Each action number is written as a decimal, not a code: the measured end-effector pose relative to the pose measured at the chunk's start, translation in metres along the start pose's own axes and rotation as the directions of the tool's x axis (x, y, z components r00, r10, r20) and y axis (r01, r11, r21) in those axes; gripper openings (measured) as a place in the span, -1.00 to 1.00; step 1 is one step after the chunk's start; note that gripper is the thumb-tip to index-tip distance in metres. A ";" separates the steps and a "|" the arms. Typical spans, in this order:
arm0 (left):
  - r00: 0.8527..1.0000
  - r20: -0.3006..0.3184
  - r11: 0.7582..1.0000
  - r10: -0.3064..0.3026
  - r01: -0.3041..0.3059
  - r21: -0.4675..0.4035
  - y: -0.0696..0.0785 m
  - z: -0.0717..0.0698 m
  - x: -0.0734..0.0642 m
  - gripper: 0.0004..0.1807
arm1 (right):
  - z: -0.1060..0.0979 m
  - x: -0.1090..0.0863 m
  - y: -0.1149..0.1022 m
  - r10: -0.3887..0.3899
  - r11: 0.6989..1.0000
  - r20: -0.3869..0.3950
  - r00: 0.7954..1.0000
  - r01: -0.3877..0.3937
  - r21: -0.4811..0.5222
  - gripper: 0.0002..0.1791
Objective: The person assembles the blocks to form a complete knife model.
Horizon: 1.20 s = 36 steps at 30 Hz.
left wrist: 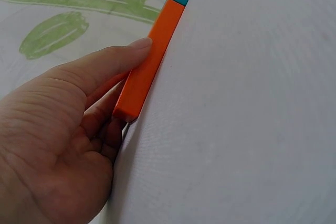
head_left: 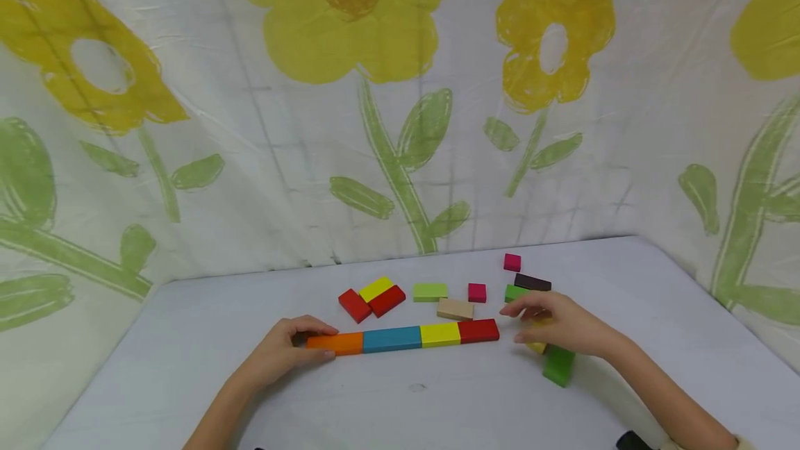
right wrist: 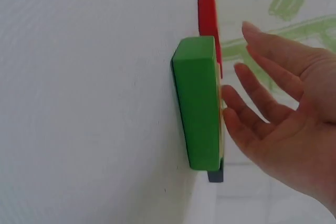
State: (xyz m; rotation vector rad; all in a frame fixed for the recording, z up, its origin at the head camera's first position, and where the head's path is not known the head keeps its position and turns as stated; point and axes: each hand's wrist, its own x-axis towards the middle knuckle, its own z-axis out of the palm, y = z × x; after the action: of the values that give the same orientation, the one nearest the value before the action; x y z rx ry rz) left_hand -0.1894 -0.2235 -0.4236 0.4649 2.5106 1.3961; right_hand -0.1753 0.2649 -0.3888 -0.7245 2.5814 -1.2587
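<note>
Four wooden blocks lie end to end in a row: an orange block (head_left: 344, 345), a blue block (head_left: 392, 339), a yellow block (head_left: 440, 334) and a red block (head_left: 479, 330). My left hand (head_left: 282, 354) pinches the orange block at the row's left end, thumb on the near side and fingers on the far side. Beyond the red end, my right hand (head_left: 565, 325) hovers with relaxed, slightly bent fingers and holds nothing. Under it are a large green block (right wrist: 197, 103) and another yellow block (head_left: 536, 348), partly hidden by the hand.
Behind the row lie two red blocks (head_left: 355, 306) beside a yellow one (head_left: 376, 289), a light green block (head_left: 430, 292) and a plain wood block (head_left: 455, 309). Two small crimson blocks (head_left: 477, 292), a dark block (head_left: 532, 282) and a small green block (head_left: 514, 293) lie towards the right. A flowered curtain (head_left: 300, 158) hangs behind the white table (head_left: 400, 415).
</note>
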 end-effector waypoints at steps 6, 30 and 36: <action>1.000 -0.003 1.000 0.001 -0.001 0.005 0.001 0.000 -0.001 -0.67 | -0.014 -0.014 0.014 -0.059 0.997 -0.025 0.998 0.057 -0.055 -0.60; 1.000 -0.001 1.000 0.009 -0.009 0.000 0.000 -0.001 0.000 -0.67 | -0.038 -0.040 0.052 -0.137 0.975 0.310 0.941 0.073 0.211 -0.67; 1.000 -0.001 1.000 0.015 -0.015 -0.020 0.000 -0.001 -0.001 -0.66 | -0.037 -0.039 0.056 -0.190 0.969 0.328 0.926 0.122 0.216 -0.66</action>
State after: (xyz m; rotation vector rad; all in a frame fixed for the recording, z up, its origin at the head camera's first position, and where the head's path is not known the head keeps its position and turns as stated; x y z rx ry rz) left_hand -0.1885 -0.2247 -0.4230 0.4809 2.4962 1.4258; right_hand -0.1740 0.3393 -0.4111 -1.0265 2.1235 -1.2687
